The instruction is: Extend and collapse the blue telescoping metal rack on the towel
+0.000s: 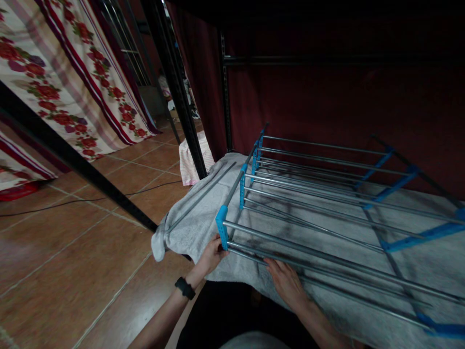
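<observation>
A rack frame of grey metal tubes (312, 254) and blue plastic connectors lies on a grey cloth. My left hand (211, 256) is closed around the lower end of the near left blue connector (221, 224), fingertips partly hidden behind it. Farther right, my right hand (285, 281) grips the lowest front tube (245, 256), its fingertips bent at the metal. The tube's left end meets the connector beside my left hand. More blue connectors (423, 236) join the tubes at the right, where some tube ends stick out.
A loose grey tube (201, 196) lies on the grey cloth (214, 189) left of the rack. Black metal posts (181, 92) rise at the left, before a dark red curtain (308, 106). Floral curtains (83, 72) hang over the tiled floor (90, 252), where a black cable runs.
</observation>
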`<action>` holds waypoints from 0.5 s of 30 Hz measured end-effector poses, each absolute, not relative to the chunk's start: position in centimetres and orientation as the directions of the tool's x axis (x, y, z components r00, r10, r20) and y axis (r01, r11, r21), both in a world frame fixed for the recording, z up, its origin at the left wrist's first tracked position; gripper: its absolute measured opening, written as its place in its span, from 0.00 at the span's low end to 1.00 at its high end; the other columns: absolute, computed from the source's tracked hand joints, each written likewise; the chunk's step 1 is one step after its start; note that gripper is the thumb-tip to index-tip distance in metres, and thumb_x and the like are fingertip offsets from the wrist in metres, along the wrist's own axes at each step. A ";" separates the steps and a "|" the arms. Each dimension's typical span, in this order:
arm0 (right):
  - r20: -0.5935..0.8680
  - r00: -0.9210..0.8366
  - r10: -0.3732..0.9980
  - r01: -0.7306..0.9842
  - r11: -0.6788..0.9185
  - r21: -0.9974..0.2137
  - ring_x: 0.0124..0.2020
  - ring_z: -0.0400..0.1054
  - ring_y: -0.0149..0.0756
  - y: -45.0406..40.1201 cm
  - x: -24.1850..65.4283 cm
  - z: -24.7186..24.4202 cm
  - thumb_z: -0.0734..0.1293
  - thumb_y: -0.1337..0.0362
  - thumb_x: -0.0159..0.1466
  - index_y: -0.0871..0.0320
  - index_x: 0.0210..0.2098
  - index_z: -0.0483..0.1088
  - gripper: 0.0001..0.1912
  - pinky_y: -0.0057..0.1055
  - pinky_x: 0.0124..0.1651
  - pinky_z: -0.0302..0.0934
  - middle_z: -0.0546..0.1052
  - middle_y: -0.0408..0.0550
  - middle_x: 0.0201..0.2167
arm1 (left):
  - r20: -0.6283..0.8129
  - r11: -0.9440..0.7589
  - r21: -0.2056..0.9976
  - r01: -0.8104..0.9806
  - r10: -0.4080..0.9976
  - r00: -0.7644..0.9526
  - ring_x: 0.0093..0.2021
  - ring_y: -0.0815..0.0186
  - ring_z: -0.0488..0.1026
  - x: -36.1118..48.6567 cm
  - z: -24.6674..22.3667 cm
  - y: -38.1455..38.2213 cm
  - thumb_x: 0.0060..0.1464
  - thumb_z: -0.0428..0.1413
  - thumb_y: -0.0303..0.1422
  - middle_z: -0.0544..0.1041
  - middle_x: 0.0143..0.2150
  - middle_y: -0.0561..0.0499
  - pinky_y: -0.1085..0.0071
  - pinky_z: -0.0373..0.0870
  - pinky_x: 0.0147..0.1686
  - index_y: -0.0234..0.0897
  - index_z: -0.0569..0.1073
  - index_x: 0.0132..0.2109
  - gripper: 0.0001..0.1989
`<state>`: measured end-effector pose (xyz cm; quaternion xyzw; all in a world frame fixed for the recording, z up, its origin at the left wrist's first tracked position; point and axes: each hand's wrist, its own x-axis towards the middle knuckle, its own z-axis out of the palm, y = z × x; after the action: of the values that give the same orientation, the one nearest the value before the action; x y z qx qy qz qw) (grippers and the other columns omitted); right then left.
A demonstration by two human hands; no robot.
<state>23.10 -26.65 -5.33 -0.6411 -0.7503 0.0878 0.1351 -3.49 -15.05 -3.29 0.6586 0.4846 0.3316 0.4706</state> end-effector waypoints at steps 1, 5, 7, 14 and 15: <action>0.087 -0.143 0.986 0.939 0.163 -0.303 0.51 0.73 0.38 -26.7 23.1 -5.2 0.56 0.67 0.71 0.50 0.57 0.71 0.20 0.34 0.53 0.67 0.77 0.47 0.54 | -0.023 -0.086 0.941 0.327 0.948 0.317 0.39 0.60 0.69 -3.5 -3.3 -15.0 0.42 0.61 0.28 0.71 0.34 0.50 0.65 0.71 0.40 0.37 0.74 0.29 0.03; 0.058 -0.143 0.988 0.941 0.154 -0.300 0.51 0.73 0.39 -26.7 23.0 -5.0 0.56 0.66 0.72 0.51 0.58 0.70 0.19 0.36 0.55 0.67 0.77 0.48 0.55 | -0.045 -0.072 0.943 0.326 0.940 0.338 0.38 0.62 0.69 -3.5 -3.3 -14.9 0.41 0.60 0.30 0.71 0.35 0.50 0.66 0.70 0.39 0.37 0.75 0.31 0.06; 0.038 -0.146 0.989 0.939 0.150 -0.310 0.52 0.73 0.40 -26.6 23.1 -4.9 0.55 0.66 0.73 0.51 0.59 0.70 0.20 0.37 0.56 0.66 0.77 0.48 0.55 | -0.063 -0.061 0.944 0.325 0.932 0.358 0.37 0.62 0.69 -3.4 -3.2 -14.4 0.40 0.62 0.32 0.71 0.33 0.51 0.66 0.71 0.38 0.37 0.76 0.30 0.07; 0.003 -0.063 0.998 0.924 0.060 -0.377 0.56 0.70 0.39 -26.1 22.1 -4.1 0.59 0.66 0.71 0.49 0.58 0.70 0.19 0.38 0.59 0.65 0.76 0.45 0.55 | -0.060 -0.109 0.909 0.402 0.920 0.386 0.35 0.57 0.72 -3.7 -2.5 -13.3 0.34 0.69 0.49 0.77 0.31 0.49 0.64 0.74 0.38 0.38 0.77 0.29 0.20; -0.001 -0.058 0.998 0.925 0.054 -0.376 0.55 0.70 0.39 -26.1 21.9 -3.8 0.59 0.66 0.71 0.49 0.58 0.69 0.19 0.38 0.59 0.65 0.77 0.45 0.54 | -0.060 -0.112 0.891 0.440 0.931 0.360 0.33 0.57 0.73 -3.8 -2.5 -13.1 0.32 0.69 0.53 0.77 0.29 0.49 0.63 0.75 0.36 0.39 0.77 0.27 0.23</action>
<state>21.94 -26.08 -3.82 -0.6736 -0.7138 0.1397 0.1313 -3.82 -13.08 -2.55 0.6933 0.4942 0.2749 0.4467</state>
